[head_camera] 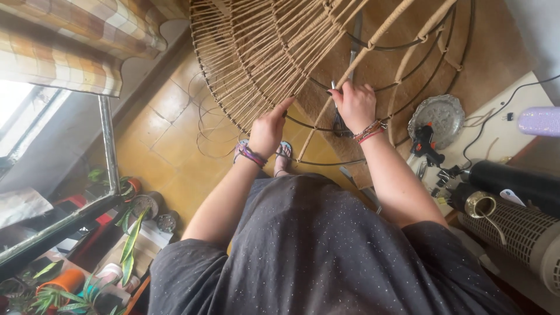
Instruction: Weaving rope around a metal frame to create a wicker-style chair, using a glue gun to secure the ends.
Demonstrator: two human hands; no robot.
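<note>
A big round wire frame (373,87) is held up in front of the person, over the yellow tiled floor (169,140). Its left part is already filled with tan cord (251,64), wound in tight lines that fan out from the top. The right part is mostly bare wire, with only a few cord strands crossing it.

The left hand (267,131) is pressed against the lower edge of the woven part. Its fingers (284,106) are bent and pointed up into the cords, and a strand seems to be pinched there, but it cannot be told for sure.

The right hand (354,105) is placed just beside it, a little higher and further right. It is closed around a wire rib (350,58) and a thin cord strand. This rib runs up and away from the fingers, toward the top of the frame.

The edge of the weaving lies between the two hands, nearer to the left one.

On the right, a glue gun (424,143) and a silver plate (437,114) are seen on a white worktop (501,134).
</note>
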